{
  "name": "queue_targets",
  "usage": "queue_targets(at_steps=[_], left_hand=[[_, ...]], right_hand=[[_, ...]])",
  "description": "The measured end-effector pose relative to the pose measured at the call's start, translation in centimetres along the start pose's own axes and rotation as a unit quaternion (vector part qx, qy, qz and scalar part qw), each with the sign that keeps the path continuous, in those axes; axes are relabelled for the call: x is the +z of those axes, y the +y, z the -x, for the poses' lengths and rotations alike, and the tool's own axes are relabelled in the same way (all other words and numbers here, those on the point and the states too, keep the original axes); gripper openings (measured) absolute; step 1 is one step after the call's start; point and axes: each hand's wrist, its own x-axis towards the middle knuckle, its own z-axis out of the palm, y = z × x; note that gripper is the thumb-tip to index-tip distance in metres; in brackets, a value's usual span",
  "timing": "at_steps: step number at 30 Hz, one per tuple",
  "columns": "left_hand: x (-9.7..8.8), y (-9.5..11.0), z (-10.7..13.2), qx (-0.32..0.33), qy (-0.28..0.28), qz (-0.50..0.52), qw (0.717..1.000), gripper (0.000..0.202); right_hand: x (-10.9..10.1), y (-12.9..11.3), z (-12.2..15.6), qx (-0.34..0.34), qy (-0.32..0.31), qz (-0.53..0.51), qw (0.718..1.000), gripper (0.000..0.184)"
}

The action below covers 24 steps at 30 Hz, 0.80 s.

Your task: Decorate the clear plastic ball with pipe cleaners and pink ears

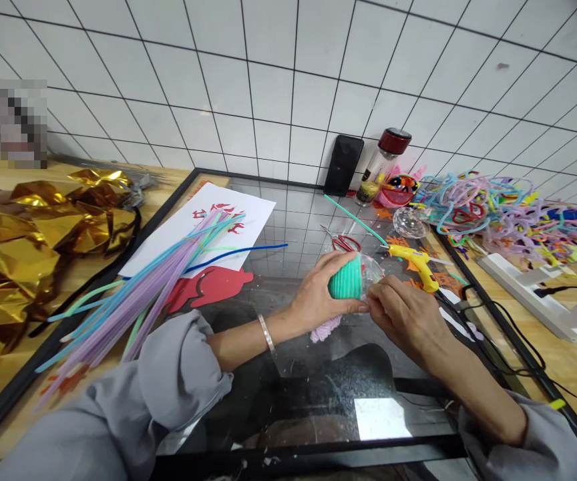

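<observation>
Over the middle of the dark tabletop [313, 384], the left hand [316, 290] grips a clear plastic form [372, 268] wrapped on its left part in close rows of green fuzzy stem [346, 278]; the right hand [411, 317] is bunched at the right end, and whether it pinches anything I cannot tell. The wrapping looks partly done, with clear plastic bare at right. Far right lies a yellow glue gun [413, 260]; left, loose stems [161, 280].

The left hand [314, 296] grips a green-wrapped piece [346, 277], the right hand [409, 318] at its clear end.
</observation>
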Motion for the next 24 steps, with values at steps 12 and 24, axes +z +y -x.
queue_targets(at_steps=[12,24], left_hand=[[-0.13,0.17,0.24,0.013,-0.012,0.006,1.0,0.078],[-0.17,0.37,0.17,0.009,-0.011,-0.006,1.0,0.067]], right_hand=[[-0.15,-0.38,0.05,0.047,0.0,-0.047,0.998,0.014],[-0.22,-0.59,-0.09,0.056,-0.003,-0.042,0.998,0.016]])
